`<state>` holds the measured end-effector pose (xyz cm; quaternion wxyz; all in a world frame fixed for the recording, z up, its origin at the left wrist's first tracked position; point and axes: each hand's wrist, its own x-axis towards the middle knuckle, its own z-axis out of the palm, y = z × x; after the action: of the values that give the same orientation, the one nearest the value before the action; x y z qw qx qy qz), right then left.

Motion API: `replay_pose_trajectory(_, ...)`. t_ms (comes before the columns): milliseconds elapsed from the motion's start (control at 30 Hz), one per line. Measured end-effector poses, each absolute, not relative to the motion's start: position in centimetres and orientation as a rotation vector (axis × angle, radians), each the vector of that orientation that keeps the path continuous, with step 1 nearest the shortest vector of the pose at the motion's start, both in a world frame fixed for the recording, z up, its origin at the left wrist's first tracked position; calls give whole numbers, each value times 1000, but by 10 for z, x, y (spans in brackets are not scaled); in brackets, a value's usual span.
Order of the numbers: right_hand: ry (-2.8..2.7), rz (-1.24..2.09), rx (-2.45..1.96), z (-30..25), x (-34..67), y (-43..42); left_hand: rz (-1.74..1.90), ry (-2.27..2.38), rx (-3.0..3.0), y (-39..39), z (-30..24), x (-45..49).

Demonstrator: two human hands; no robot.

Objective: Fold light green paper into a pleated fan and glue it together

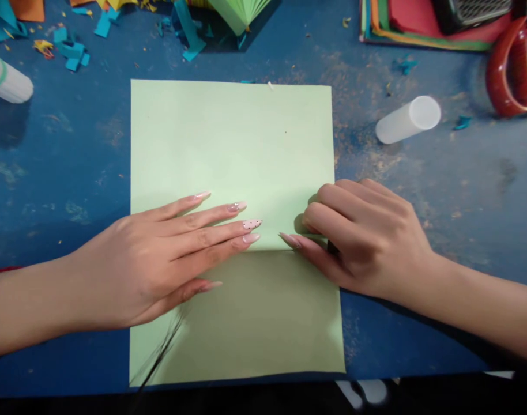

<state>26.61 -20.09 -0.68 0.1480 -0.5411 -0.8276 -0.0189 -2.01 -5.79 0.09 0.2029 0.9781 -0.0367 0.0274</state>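
The only container-like thing is 1 white translucent tube [408, 120] lying on its side to the right of the sheet; what it holds cannot be told. A second white cylinder with a green label [6, 80] lies at the far left. The pale green paper sheet [233, 144] lies flat in the middle of the blue table [462, 190], which is scuffed and dusty. It is smooth and matte, and a straight horizontal crease crosses it between the hands, with the part below looking darker. The left hand [160, 259] lies open and flat on the sheet, its long fingers stretched toward the crease. The right hand [367, 236] is loosely curled at the sheet's right edge, 1 nail tip on the crease, gripping nothing visible. Teal paper scraps [73, 51] and a pleated green fan [237, 11] sit at the far edge, and a stack of coloured sheets [410, 20] and red looped handles [508, 69] at the far right. Bare table lies open on both sides of the sheet, whose near edge sits close to the table's near edge.
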Motion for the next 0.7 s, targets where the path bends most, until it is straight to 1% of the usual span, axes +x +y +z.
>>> replay_pose_trajectory(267, -2390, -37, -1632, -1, 266, -202, 33, -126, 2728, -56, 3, -20)
replay_pose_trajectory(333, -2381, -150, -1639, 0, 264, -204, -15, -146, 2709, -55, 3, -20)
replay_pose_trajectory(400, -2379, -302, -1550, 2, 261, -205, -40, -122, 2709, -56, 2, -19)
replay_pose_trajectory(467, -2410, -383, -1442, 4, 258, -208, -29, -105, 2731, -59, 2, -18)
replay_pose_trajectory(567, -2494, -339, -1360, 7, 249, -216, 1, -106, 2767, -63, 2, -17)
replay_pose_trajectory(700, -2549, -274, -1399, 9, 235, -230, -10, -104, 2775, -64, 3, -17)
